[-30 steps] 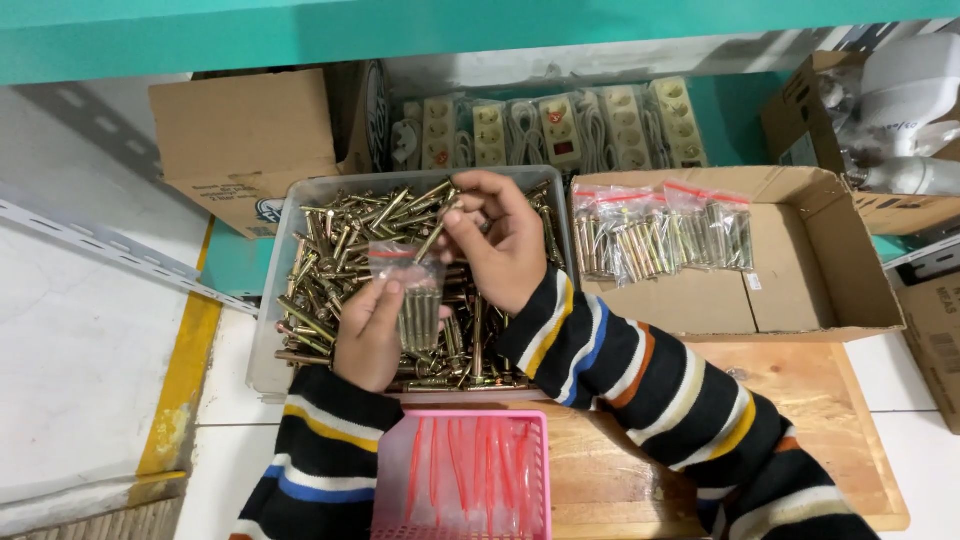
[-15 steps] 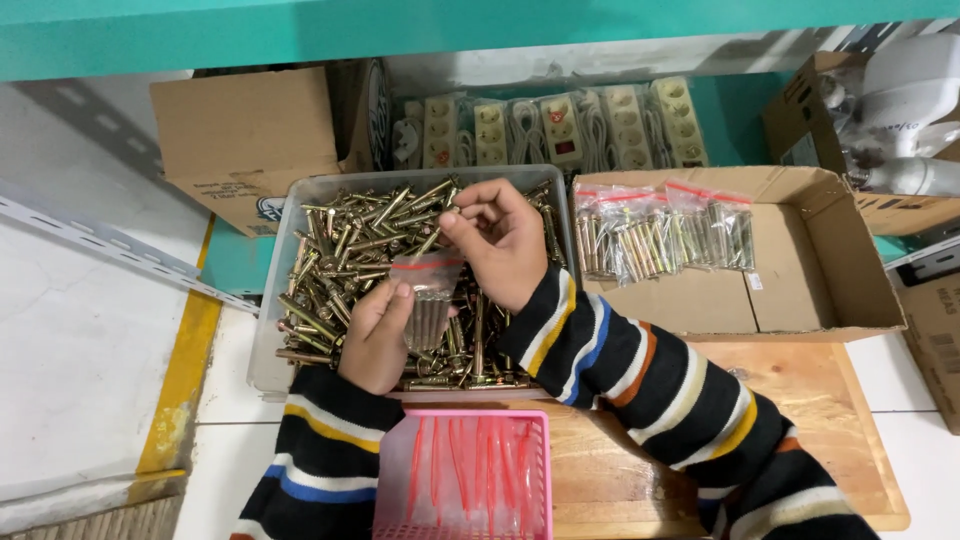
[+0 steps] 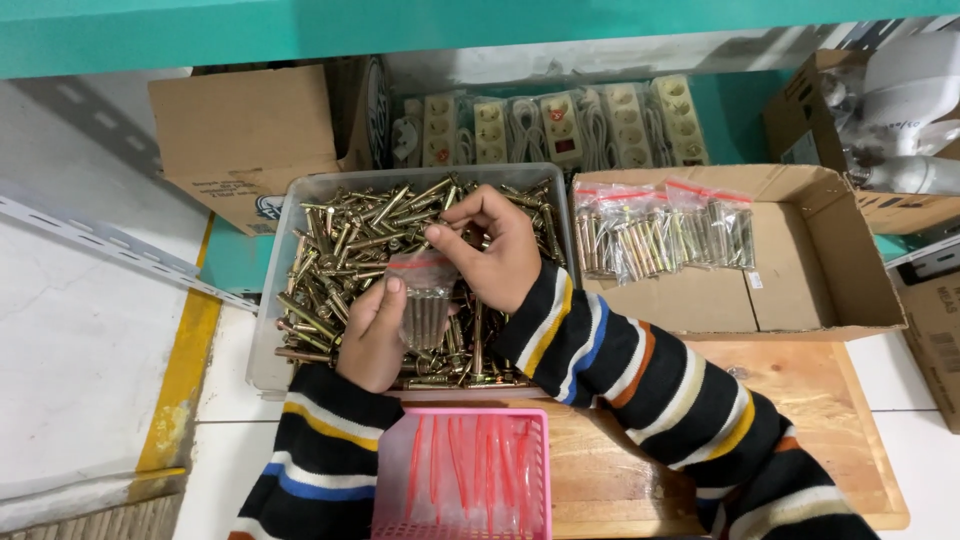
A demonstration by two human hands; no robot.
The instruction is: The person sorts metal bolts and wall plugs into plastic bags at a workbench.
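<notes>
Above the grey bin of brass bolts, your left hand grips a small clear bag of bolts; your right hand pinches its red-striped top. The bag looks heavy and limp, so support it underneath.

Brass-gold bolts in grey bin. Below bin: pink basket, red-tinted bags inside. Right of bin: brown box, red-striped clear packets. Sleeves black with white, yellow, blue, orange stripes.
</notes>
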